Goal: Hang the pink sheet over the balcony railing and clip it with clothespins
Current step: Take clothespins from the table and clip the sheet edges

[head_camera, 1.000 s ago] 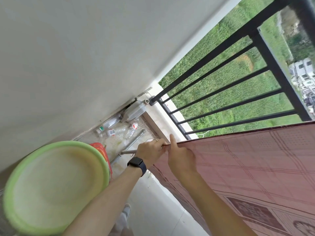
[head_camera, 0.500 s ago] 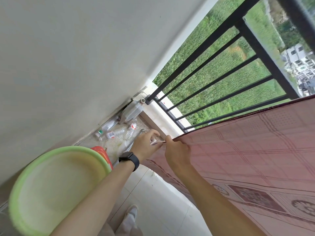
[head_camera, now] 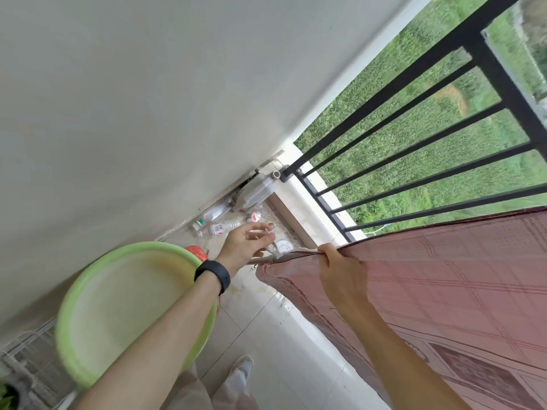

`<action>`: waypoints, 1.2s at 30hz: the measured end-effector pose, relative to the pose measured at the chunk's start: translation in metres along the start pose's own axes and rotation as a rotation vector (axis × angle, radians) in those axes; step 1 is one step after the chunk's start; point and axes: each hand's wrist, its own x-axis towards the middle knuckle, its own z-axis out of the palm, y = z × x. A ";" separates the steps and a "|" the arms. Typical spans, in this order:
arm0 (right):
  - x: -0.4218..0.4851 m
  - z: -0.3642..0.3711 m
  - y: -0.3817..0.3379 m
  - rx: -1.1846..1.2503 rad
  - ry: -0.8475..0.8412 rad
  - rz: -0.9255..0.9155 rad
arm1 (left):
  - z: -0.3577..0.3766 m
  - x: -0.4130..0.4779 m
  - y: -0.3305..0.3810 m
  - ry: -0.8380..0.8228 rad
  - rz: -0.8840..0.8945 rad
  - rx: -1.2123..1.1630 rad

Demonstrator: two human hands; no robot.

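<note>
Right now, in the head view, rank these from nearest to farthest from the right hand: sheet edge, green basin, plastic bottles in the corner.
1. pink sheet edge: gripped in the right hand.
2. plastic bottles: floor corner, beyond the left hand.
3. green basin: far left, under the left forearm.

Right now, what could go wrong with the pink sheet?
1. The left hand is open and off the cloth, so only the right hand pinches the pink sheet at its top edge. If that grip slips, the corner could sag.
2. A clothespin seems to sit at the corner, but it is too blurry to tell if it really bites. It might pop off.
3. The floor below looks stained, so a fallen corner could get dirty.
</note>
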 end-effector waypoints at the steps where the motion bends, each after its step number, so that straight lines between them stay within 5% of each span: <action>1: 0.000 0.000 0.000 0.005 0.005 -0.004 | 0.002 0.000 -0.001 0.005 -0.042 -0.087; 10: 0.000 0.001 -0.001 0.026 -0.007 0.004 | 0.012 0.000 -0.012 0.025 -0.201 -0.376; 22: 0.001 0.004 0.002 0.031 -0.013 0.009 | 0.027 0.000 -0.015 -0.256 -0.278 -0.230; 30: 0.002 0.006 0.001 0.035 0.004 0.019 | 0.022 0.010 -0.015 -0.194 0.052 0.552; 36: 0.002 0.007 0.000 0.042 0.003 0.029 | 0.014 0.005 -0.005 -0.201 0.200 0.910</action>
